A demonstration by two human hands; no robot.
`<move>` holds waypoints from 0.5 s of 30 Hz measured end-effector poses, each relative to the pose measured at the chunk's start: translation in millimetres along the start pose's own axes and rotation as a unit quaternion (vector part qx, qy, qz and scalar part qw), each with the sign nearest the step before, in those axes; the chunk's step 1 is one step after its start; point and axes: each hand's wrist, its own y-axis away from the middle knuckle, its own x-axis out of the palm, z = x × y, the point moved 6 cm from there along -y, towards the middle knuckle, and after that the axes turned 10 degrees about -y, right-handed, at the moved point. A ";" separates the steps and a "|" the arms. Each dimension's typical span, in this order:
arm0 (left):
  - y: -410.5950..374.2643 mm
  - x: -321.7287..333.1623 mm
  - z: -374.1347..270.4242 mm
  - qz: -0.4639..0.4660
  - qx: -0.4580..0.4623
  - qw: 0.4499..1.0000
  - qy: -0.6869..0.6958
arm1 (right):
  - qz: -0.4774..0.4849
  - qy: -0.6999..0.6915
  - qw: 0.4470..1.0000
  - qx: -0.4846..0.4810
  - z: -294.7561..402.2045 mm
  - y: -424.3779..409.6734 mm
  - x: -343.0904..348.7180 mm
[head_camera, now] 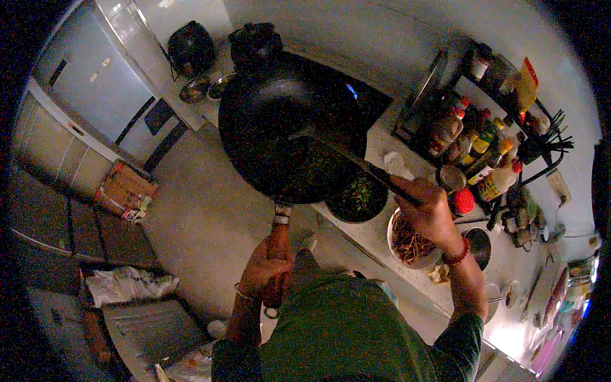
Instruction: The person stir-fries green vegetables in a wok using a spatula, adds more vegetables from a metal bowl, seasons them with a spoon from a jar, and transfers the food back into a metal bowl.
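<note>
My left hand [265,267] grips the wooden handle [278,243] of a large black wok [267,143], which is raised above the floor and the counter's edge. In my right hand [427,207] is the long handle of a spatula or ladle [353,157]; its head reaches into the dark middle of the wok, and its shape is hard to make out. Beneath the right forearm stands a white bowl [394,234] of brown, strip-like food [413,248]. A dark bowl or pan [360,198] with chopped green food sits partly hidden behind the wok's rim.
Sauce bottles [477,143] crowd a rack at the right, with a red-lidded jar [462,201] before it. A black cooktop [372,102] lies behind the wok. Two dark pots or appliances [191,47] stand at the back left. A cardboard box [126,188] rests near the left cabinets.
</note>
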 end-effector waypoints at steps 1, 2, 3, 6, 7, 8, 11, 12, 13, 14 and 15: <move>1.0 -2.8 3.0 -0.014 -0.021 0.999 -0.021 | 0.017 0.002 1.000 0.023 5.6 3.1 -5.6; 0.5 -5.5 6.1 -0.028 -0.043 0.998 -0.041 | 0.035 0.005 0.998 0.045 7.8 6.9 -9.8; -1.8 -7.3 9.8 -0.037 -0.062 0.995 -0.062 | 0.030 0.004 0.998 0.047 7.3 13.6 -15.9; -3.7 -5.5 6.0 -0.050 0.007 0.998 -0.031 | 0.017 -0.038 0.996 0.079 -1.7 26.7 -32.4; -5.2 -3.6 5.9 -0.027 0.004 0.999 -0.029 | 0.016 -0.054 0.994 0.098 -4.1 26.6 -31.2; -6.5 -2.8 5.0 -0.006 0.001 1.000 -0.026 | 0.016 -0.070 0.991 0.117 -5.4 25.0 -27.7; -9.7 0.9 7.0 0.022 -0.005 0.999 -0.029 | -0.007 -0.160 0.978 0.134 2.1 11.7 -15.3; -10.9 1.6 8.7 0.024 -0.007 0.999 -0.030 | -0.019 -0.197 0.971 0.134 5.7 4.4 -9.7; -10.4 2.4 8.0 0.005 -0.007 1.000 -0.015 | -0.010 -0.200 0.973 0.119 10.8 -3.3 -4.7; -9.4 5.6 6.2 -0.014 -0.007 1.000 0.000 | -0.003 -0.203 0.974 0.105 16.7 -11.2 -1.5; -5.6 7.4 5.0 -0.036 -0.008 0.999 0.017 | 0.009 -0.207 0.974 0.090 24.4 -18.8 2.1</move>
